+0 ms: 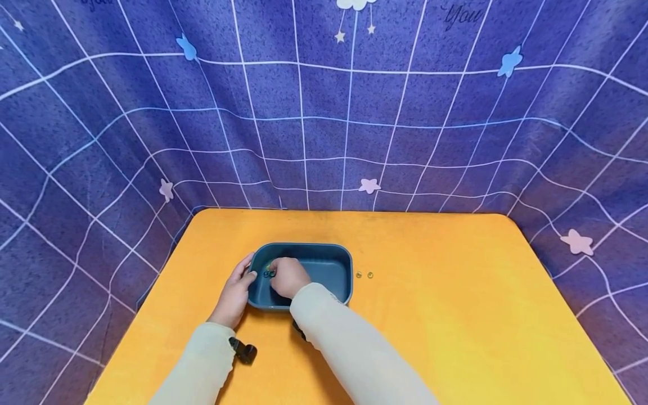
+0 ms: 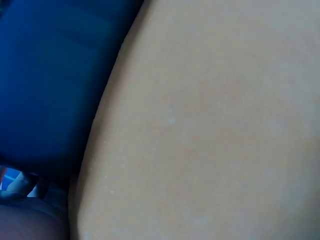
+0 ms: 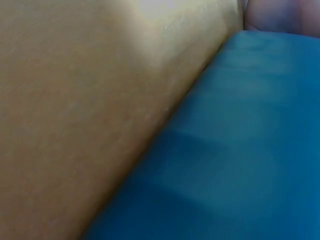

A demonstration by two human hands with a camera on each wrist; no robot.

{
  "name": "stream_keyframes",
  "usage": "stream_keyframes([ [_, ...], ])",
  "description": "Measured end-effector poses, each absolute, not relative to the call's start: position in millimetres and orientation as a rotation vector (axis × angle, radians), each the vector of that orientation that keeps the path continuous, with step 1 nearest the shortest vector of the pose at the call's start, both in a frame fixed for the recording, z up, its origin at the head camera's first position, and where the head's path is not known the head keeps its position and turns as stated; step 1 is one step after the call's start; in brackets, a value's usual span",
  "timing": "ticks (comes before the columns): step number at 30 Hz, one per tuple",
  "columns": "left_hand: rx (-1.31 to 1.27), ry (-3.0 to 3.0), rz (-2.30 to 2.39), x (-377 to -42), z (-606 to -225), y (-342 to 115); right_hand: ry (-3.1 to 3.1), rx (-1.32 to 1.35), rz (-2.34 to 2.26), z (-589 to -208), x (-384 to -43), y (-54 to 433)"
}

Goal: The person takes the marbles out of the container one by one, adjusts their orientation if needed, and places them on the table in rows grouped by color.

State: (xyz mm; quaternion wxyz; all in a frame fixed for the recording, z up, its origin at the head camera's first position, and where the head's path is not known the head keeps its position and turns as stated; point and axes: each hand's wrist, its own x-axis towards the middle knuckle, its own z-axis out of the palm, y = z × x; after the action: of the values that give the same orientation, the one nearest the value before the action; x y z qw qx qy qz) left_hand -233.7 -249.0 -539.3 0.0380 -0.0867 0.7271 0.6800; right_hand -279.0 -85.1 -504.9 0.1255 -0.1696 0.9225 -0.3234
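A dark blue rectangular box (image 1: 326,270) with rounded corners sits on the yellow table. My left hand (image 1: 234,295) grips its left end, thumb over the rim and fingers along the outer wall. Inside the box, towards its left end, my right hand (image 1: 291,278) reaches down with curled fingers and pinches a small glass marble (image 1: 272,274), mostly covered by the fingertips. Another marble (image 1: 266,274) lies just left of it. Both wrist views show mainly the blurred outer wall of the box (image 2: 55,85) (image 3: 235,145).
Two yellowish glass marbles (image 1: 359,275) (image 1: 370,275) lie side by side on the table (image 1: 455,315), just right of the box. A purple-blue curtain (image 1: 324,140) with white lines and stars hangs behind the table and along both sides.
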Motion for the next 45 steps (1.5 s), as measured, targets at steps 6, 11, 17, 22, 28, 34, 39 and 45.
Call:
stream_keyframes([
  [6,-0.255,2.225,2.083,-233,-541,-247,2.717,-0.451,-0.882,-507,-278,-89],
  [11,-0.256,2.241,2.082,-232,-539,-247,2.718,-0.441,-0.864,-509,-281,-94],
  [17,-0.246,2.241,2.102,-233,-536,-248,2.725,-0.432,-0.84,-507,-281,-96],
  [22,-0.254,2.229,2.115,-232,-534,-247,2.749,-0.481,-0.803,-507,-279,-94],
  [28,-0.26,2.224,2.109,-233,-533,-247,2.734,-0.518,-0.805,-508,-278,-92],
  [34,-0.257,2.222,2.1,-232,-532,-246,2.717,-0.516,-0.861,-506,-278,-92],
  [39,-0.247,2.206,2.114,-231,-531,-245,2.697,-0.542,-0.938,-503,-275,-86],
  [45,-0.252,2.197,2.125,-231,-532,-246,2.592,-0.499,-1.134,-498,-269,-73],
])
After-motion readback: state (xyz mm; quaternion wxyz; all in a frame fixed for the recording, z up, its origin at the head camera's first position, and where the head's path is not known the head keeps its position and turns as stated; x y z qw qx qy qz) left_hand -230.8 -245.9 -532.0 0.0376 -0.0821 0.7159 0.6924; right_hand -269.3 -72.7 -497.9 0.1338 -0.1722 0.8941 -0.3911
